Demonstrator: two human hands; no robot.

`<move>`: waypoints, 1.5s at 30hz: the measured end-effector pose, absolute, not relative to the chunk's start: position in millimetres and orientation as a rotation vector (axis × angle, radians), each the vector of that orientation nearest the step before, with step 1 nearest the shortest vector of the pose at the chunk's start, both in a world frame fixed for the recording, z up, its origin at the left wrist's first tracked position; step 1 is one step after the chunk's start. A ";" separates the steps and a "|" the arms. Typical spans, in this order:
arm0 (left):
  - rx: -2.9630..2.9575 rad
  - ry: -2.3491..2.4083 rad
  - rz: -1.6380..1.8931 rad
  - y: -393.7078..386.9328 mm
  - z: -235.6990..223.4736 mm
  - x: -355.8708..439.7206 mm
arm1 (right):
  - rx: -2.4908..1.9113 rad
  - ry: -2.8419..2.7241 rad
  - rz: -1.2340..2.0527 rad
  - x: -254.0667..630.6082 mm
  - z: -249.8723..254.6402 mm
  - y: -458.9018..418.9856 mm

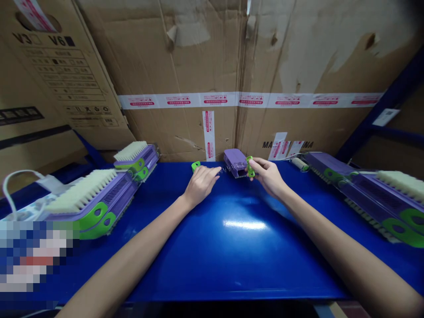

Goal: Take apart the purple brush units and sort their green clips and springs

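Observation:
A purple brush (235, 160) with pale bristles beneath lies at the back middle of the blue table. At its right end is a green loop-shaped piece (250, 167), pinched between the thumb and fingers of my right hand (267, 177); whether the piece is joined to the brush is unclear. My left hand (201, 183) is left of the brush, apart from it, with index finger and thumb stretched toward it. Clear film glints between the two. Another green piece (196, 166) shows just behind my left hand, partly hidden by it.
Stacked purple-green brushes (96, 201) in clear wrap line the left side, with a white cable (13, 185) beside them. More brushes (367, 190) lie on the right, near a small pale block (300, 164). Cardboard (179, 70) walls the back; a blue post (374, 101) stands right.

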State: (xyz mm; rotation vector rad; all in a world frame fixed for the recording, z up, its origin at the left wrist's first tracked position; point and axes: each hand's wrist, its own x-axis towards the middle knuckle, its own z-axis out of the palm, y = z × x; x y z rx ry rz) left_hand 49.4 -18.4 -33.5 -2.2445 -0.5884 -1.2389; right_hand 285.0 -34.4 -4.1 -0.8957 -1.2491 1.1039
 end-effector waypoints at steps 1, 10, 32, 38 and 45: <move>-2.236 -0.594 -1.233 -17.9 -33.9 49.0 | -0.886 -1.216 1.145 284.8 -4.0 -34.5; -2.218 -0.707 -1.120 -18.2 -36.9 48.1 | -0.951 -1.221 1.347 286.9 -4.1 -37.4; -2.605 -1.668 -1.978 -15.4 -39.1 61.8 | -1.126 -1.893 -0.557 328.8 -7.0 -24.4; -2.572 -1.710 -1.995 -13.6 -40.9 61.6 | -1.611 -1.540 -0.573 380.8 -13.9 -8.1; -2.540 -1.685 -1.989 -14.5 -40.2 62.0 | -2.082 -1.287 -0.541 410.9 -8.3 -1.6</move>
